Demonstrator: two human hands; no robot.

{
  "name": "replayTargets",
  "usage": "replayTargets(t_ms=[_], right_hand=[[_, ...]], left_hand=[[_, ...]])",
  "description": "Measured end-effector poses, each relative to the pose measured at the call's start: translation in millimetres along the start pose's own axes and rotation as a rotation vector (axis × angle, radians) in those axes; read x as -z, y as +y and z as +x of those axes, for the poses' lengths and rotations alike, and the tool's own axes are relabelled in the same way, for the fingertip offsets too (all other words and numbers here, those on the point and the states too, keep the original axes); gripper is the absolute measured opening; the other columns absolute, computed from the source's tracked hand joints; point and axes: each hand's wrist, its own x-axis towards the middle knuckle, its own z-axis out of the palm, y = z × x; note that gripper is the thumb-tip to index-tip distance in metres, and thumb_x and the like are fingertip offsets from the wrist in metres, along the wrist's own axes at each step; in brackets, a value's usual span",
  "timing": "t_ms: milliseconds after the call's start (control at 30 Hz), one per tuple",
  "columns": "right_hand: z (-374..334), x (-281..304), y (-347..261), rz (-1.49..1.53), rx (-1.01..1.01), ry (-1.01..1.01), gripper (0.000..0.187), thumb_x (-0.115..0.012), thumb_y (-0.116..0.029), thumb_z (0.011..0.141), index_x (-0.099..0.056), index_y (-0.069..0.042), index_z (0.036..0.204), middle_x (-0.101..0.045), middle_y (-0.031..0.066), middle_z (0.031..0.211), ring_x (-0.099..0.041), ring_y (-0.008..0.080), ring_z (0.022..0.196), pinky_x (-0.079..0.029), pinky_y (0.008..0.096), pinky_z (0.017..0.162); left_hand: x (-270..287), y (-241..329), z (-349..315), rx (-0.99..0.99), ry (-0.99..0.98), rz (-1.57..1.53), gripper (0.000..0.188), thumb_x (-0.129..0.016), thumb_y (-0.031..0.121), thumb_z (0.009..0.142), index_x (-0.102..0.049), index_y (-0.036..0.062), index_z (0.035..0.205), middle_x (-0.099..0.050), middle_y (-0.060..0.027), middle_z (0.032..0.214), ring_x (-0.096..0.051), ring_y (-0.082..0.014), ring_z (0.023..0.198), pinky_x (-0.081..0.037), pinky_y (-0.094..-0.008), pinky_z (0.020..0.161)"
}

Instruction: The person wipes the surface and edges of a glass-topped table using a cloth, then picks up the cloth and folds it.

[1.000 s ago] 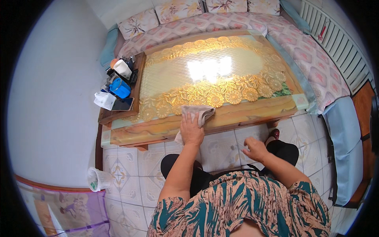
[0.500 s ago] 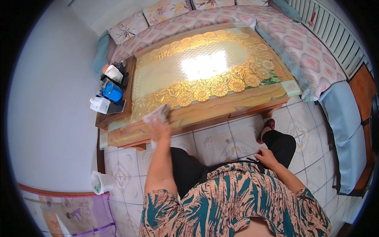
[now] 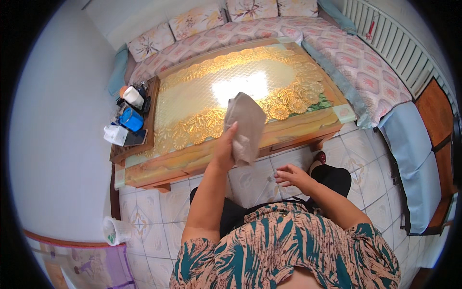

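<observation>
A folded grey-beige cloth (image 3: 246,126) is raised in front of me, above the near edge of the coffee table (image 3: 202,153). My left hand (image 3: 225,150) grips it along its left side, with the fingers partly hidden by the cloth. To the right and lower, my right hand (image 3: 293,176) holds nothing, its fingers stretched toward the cloth but apart from it. On the tabletop lies a golden flower-patterned cover (image 3: 192,126) with a bright reflection at its middle.
At the table's left end a wooden tray (image 3: 150,115) carries a blue cup (image 3: 131,119), a white cup (image 3: 133,97) and a tissue pack (image 3: 115,135). A patterned sofa (image 3: 337,58) runs behind and right. A white bin (image 3: 116,231) stands on the tiled floor at left.
My left hand has lifted the cloth off the table's near left edge and brought it right. My right hand has risen from my lap toward it, fingers spreading.
</observation>
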Motion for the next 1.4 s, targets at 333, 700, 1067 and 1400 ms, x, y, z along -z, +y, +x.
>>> replayTargets(t_ms=[333, 700, 1067, 1400], right_hand=[[46, -16, -15, 0.526, 0.246, 0.022, 0.044, -0.06, -0.017, 0.088, -0.047, -0.002, 0.126, -0.058, 0.0078, 0.118, -0.059, 0.0177, 0.102, -0.049, 0.0318, 0.086], [72, 3, -58, 0.197, 0.377, 0.22, 0.039, -0.059, -0.01, 0.086, -0.05, 0.001, 0.122, -0.06, 0.0067, 0.111, -0.056, 0.0131, 0.098, -0.046, 0.027, 0.084], [106, 9, -47, -1.02, 0.619, 0.694, 0.067, -0.068, -0.035, 0.072, -0.045, -0.003, 0.126, -0.045, 0.0172, 0.129, -0.04, 0.032, 0.122, -0.031, 0.0465, 0.099], [152, -57, -53, -1.264, 0.768, 0.537, 0.076, -0.069, -0.046, 0.07, -0.045, -0.001, 0.127, -0.04, 0.021, 0.134, -0.034, 0.036, 0.127, -0.029, 0.0476, 0.099]], left_hand=[[32, -76, -25, 0.179, 0.001, -0.32, 0.039, -0.061, 0.02, 0.086, -0.053, 0.0035, 0.12, -0.061, -0.0101, 0.116, -0.06, -0.0231, 0.105, -0.05, -0.0412, 0.091], [31, -51, 1, -0.156, 0.016, -0.045, 0.052, -0.056, 0.002, 0.081, -0.043, 0.004, 0.131, -0.057, -0.0075, 0.119, -0.057, -0.0212, 0.106, -0.047, -0.0369, 0.092], [153, -47, 56, -0.504, 0.758, 1.393, 0.051, -0.057, 0.013, 0.079, -0.046, -0.0026, 0.127, -0.051, -0.0182, 0.127, -0.046, -0.0333, 0.119, -0.035, -0.0423, 0.103], [154, -51, 58, -0.561, 0.949, 1.619, 0.046, -0.056, 0.019, 0.082, -0.05, -0.0026, 0.122, -0.05, -0.0179, 0.127, -0.04, -0.0348, 0.123, -0.031, -0.0436, 0.106]])
